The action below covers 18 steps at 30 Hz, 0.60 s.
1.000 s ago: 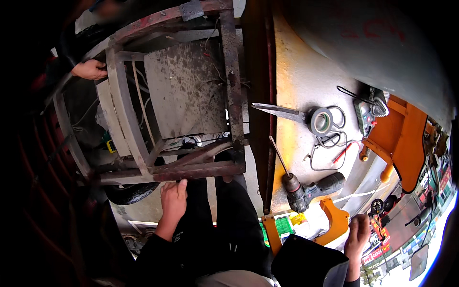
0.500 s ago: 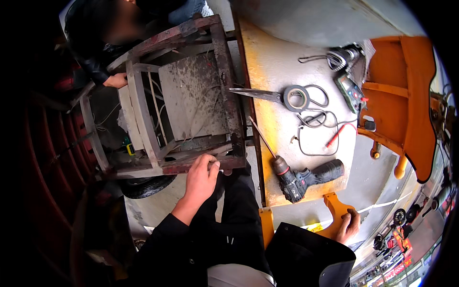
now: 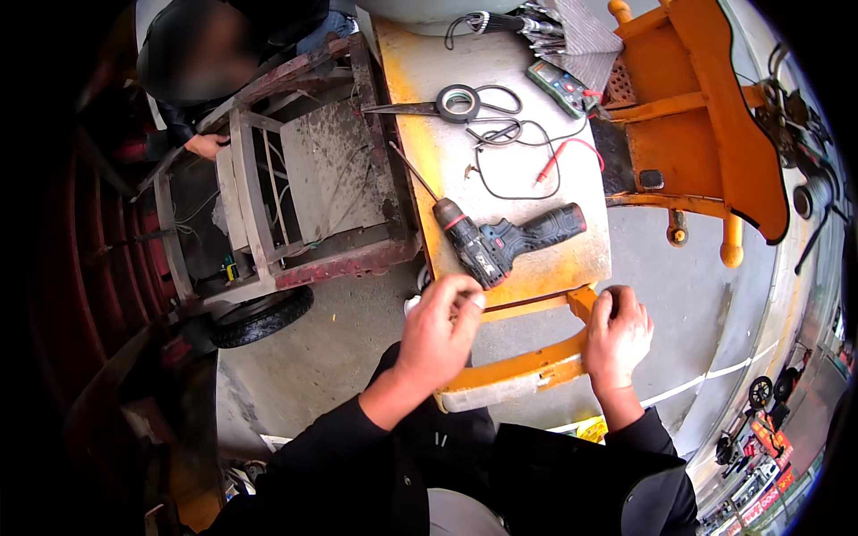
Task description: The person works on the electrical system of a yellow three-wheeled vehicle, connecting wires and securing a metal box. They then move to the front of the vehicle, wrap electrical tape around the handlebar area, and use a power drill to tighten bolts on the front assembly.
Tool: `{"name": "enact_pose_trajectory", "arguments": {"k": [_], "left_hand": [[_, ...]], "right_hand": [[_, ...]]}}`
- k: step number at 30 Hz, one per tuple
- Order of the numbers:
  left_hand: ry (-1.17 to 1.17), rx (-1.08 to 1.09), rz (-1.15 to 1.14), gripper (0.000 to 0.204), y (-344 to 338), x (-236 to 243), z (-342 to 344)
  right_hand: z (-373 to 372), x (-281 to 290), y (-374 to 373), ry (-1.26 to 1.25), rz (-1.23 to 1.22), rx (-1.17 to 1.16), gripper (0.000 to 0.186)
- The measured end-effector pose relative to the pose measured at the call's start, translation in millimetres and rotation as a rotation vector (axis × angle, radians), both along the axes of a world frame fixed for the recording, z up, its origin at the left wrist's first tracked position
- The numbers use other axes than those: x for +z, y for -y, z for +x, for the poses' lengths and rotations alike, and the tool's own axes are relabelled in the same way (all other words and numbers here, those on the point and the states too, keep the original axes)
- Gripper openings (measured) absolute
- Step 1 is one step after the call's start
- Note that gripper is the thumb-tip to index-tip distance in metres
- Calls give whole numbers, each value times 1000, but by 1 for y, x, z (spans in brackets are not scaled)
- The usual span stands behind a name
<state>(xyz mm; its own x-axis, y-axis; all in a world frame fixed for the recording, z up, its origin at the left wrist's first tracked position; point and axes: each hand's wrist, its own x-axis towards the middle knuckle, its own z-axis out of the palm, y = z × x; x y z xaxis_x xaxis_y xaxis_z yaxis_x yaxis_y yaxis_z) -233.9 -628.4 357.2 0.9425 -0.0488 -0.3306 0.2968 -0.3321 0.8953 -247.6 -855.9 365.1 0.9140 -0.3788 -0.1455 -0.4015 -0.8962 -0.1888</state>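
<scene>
My left hand (image 3: 438,326) is raised at the near edge of the work table (image 3: 572,268), just below the cordless drill (image 3: 500,246). Its fingers are curled with the thumb against them; whatever may be inside is hidden. My right hand (image 3: 617,344) is closed by the right end of an orange wooden frame piece (image 3: 527,362) with a curved bar and a pale worn patch; I cannot make out whether it grips the wood. The drill lies on its side with a long bit toward the far left. Scissors (image 3: 402,109) lie beyond it, with a roll of black tape (image 3: 458,104) on them.
A multimeter (image 3: 559,87) and its red probe (image 3: 550,165) lie on the table beside a folded umbrella (image 3: 536,31). Orange wooden furniture (image 3: 688,116) stands right. At left is a worn metal frame (image 3: 344,268), a tyre (image 3: 262,317) and another person's hand (image 3: 206,146).
My left hand has left the metal frame and moved right to the table edge. My right hand has come up and inward. The view has shifted, and the orange frame piece now shows between my hands.
</scene>
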Motion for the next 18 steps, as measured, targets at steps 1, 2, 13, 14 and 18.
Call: {"name": "enact_pose_trajectory", "arguments": {"k": [1, 2, 13, 14, 18], "left_hand": [[38, -36, -54, 13, 14, 10, -14], [30, -111, -47, 14, 26, 21, -25], [314, -538, 591, 42, 94, 76, -67], [287, -542, 632, 47, 96, 75, -68], [310, -473, 850, 45, 116, 79, -81]], "right_hand": [[0, 0, 0, 0, -6, -3, 19], [-1, -1, 1, 32, -5, -11, 20], [-7, 1, 9, 133, -11, -47, 29], [-8, -7, 6, 158, -5, -58, 32], [-11, 6, 10, 215, 168, -87, 36]]}}
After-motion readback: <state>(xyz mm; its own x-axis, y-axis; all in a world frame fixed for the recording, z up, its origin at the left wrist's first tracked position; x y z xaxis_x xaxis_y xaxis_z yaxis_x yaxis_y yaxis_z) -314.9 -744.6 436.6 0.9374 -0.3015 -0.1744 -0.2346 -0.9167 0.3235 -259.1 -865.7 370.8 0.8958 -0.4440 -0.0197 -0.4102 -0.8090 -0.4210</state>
